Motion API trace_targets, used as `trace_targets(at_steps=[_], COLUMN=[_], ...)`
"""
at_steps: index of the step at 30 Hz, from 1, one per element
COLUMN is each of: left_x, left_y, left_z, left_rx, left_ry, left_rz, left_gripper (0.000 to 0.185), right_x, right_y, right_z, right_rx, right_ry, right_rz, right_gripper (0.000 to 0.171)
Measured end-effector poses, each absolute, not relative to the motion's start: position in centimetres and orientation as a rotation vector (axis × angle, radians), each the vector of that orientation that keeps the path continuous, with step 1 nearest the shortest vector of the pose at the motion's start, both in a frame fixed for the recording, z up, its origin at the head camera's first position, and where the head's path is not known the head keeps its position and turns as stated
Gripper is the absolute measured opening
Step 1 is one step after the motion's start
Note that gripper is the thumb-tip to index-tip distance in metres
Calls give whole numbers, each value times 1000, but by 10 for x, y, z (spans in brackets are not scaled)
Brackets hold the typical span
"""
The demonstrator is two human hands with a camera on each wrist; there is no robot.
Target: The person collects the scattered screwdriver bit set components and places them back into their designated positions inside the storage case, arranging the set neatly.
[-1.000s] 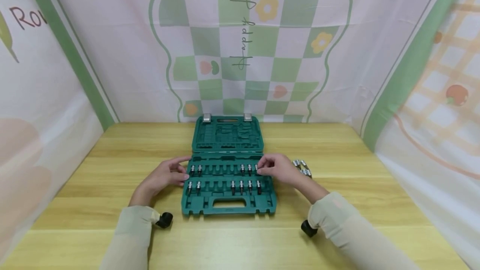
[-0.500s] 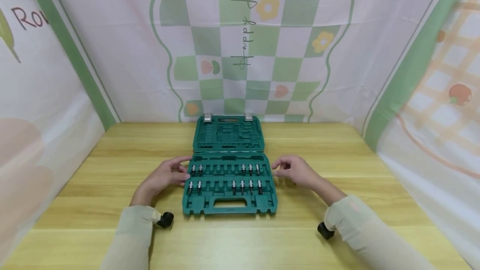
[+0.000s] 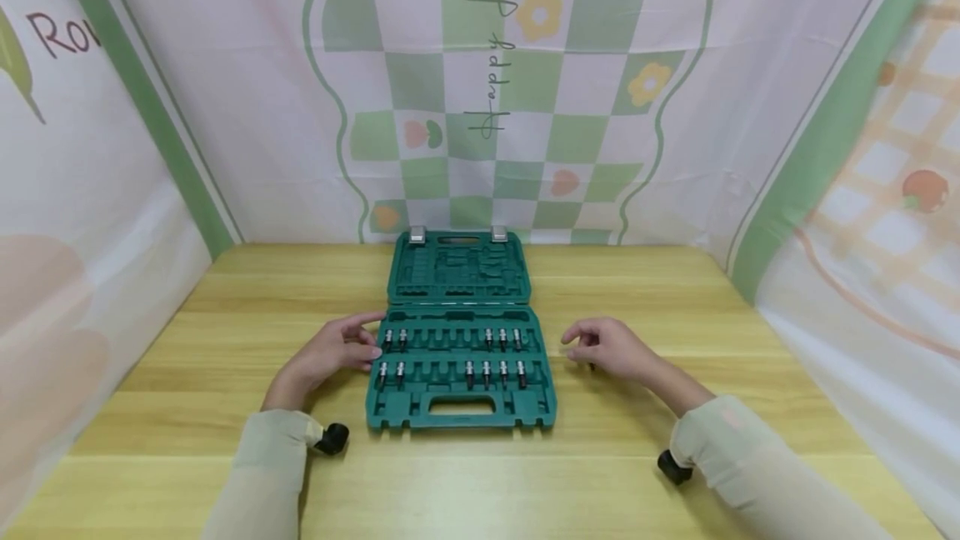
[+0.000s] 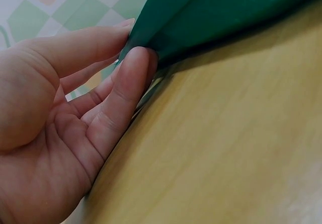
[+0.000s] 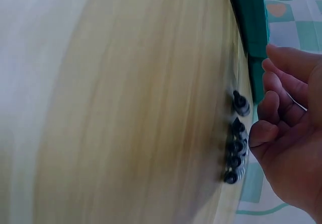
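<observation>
The case (image 3: 461,422) is seemingly steadied by the left hand (image 3: 327,353), fingers parted; the right hand (image 3: 613,349), fingers bent and empty, is held near loose sockets (image 5: 235,147).

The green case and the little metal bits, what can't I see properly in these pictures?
Head view: most of the loose bits, hidden behind the right hand.
Head view: any markings on the stored bits in the green case, too small to tell.
Right wrist view: the loose bits' exact shapes, blurred.
Left wrist view: the inside of the green case, hidden by its outer wall.
</observation>
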State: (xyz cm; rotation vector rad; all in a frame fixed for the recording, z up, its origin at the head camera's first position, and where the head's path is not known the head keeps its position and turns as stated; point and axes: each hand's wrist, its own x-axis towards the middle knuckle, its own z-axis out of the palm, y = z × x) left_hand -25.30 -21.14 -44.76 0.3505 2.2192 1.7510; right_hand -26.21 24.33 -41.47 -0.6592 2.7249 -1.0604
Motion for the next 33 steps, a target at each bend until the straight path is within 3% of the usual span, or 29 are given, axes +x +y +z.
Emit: trace_targets(at_steps=[33], left_x=[-252], left_y=[-212], left_z=[-447], left_rx=[339], left_ry=[2216], left_rz=[1750], left_gripper=[62], right_x=[-265], right_y=[269], right_z=[-415], right_rx=[-691], right_ry=[2927], right_rz=[-655], right_gripper=[12])
